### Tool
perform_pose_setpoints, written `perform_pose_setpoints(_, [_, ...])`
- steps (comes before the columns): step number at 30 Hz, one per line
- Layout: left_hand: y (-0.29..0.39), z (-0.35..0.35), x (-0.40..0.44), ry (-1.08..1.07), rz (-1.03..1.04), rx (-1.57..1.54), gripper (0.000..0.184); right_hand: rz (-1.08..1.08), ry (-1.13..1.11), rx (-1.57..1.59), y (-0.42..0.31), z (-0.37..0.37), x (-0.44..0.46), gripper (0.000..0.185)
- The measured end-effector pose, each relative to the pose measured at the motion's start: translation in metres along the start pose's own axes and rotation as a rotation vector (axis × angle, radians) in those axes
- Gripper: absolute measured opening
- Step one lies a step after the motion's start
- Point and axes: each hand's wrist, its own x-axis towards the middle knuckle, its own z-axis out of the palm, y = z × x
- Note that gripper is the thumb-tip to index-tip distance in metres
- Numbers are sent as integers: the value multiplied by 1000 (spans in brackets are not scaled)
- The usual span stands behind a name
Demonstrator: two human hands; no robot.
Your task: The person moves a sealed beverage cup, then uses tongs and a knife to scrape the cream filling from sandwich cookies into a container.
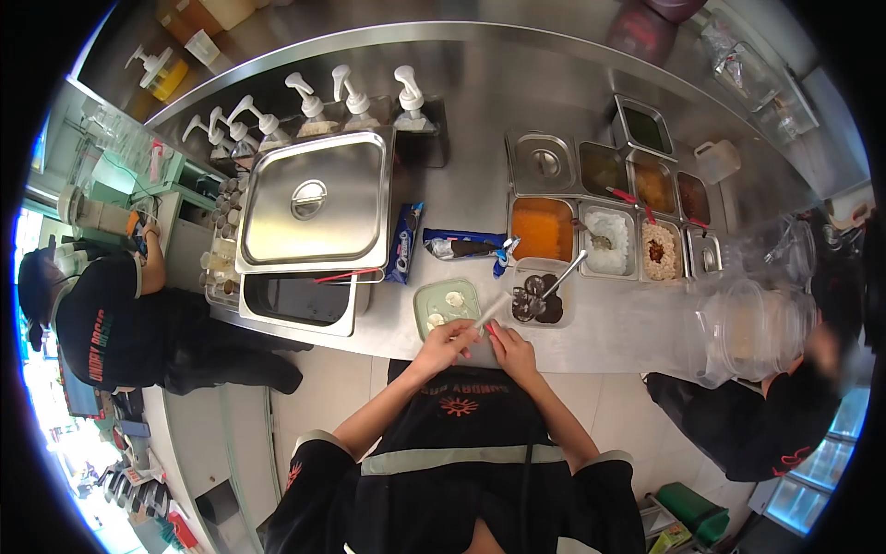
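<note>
My left hand (448, 345) is closed over the edge of a small green board (447, 308), which has pale cream-like rounds on it. From its fingers a pale, blurred knife (493, 310) points up and to the right. My right hand (512, 353) is closed just beside it at the counter edge, with a bit of pink at its fingertips; what it holds I cannot make out. Ahead of it, a clear tub (565, 319) contains dark round cookies (530, 300) and a metal spoon (574, 266). An opened blue cookie packet (461, 245) lies behind the board, with another blue packet (404, 242) to its left.
Steel pans hold orange filling (543, 231), white chunks (608, 234) and a beige topping (662, 247). A large lidded steel pan (316, 203) stands left, before several pump bottles (409, 97). Clear containers (752, 331) stand right. Co-workers stand at left (120, 319) and right (738, 415).
</note>
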Motion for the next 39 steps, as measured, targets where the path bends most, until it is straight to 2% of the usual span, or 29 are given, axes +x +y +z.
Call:
perform_pose_setpoints(2, [-6, -12, 9, 135, 17, 40, 36, 29, 6, 11, -4, -3, 2, 30])
perform_pose_setpoints(5, [-41, -41, 48, 436, 207, 357, 35, 44, 26, 50, -5, -3, 4, 30])
perform_pose_setpoints(8, [-49, -58, 80, 443, 180, 409, 35, 57, 29, 81, -7, -5, 8, 30])
perform_pose_setpoints(14, [-32, -66, 110, 328, -29, 115, 25, 69, 16, 62, -6, -6, 2, 30])
perform_pose_setpoints(17, [-24, -65, 109, 281, -68, 34, 20, 81, -10, 52, -6, -8, 1, 29])
perform_pose_setpoints(23, [-56, -78, 89, 312, 151, -52, 20, 72, 26, 80, -7, -7, 3, 26])
perform_pose_setpoints(26, [-31, -75, 41, 377, 242, 258, 21, 121, 46, 67, -4, 0, 10, 26])
perform_pose_setpoints(28, [-27, -74, 20, 400, 238, 338, 21, 123, 50, 46, -6, 3, 18, 25])
perform_pose_setpoints(31, [-29, -74, 3, 445, 267, 523, 20, 145, -49, 23, -10, 7, 22, 24])
perform_pose_setpoints(34, [-40, -74, -1, 493, 320, 717, 22, 28, -247, -16, -19, -1, 19, 23])
perform_pose_setpoints(39, [-41, -73, -8, 487, 536, 987, 20, -12, -174, 116, -28, -20, 25, 22])
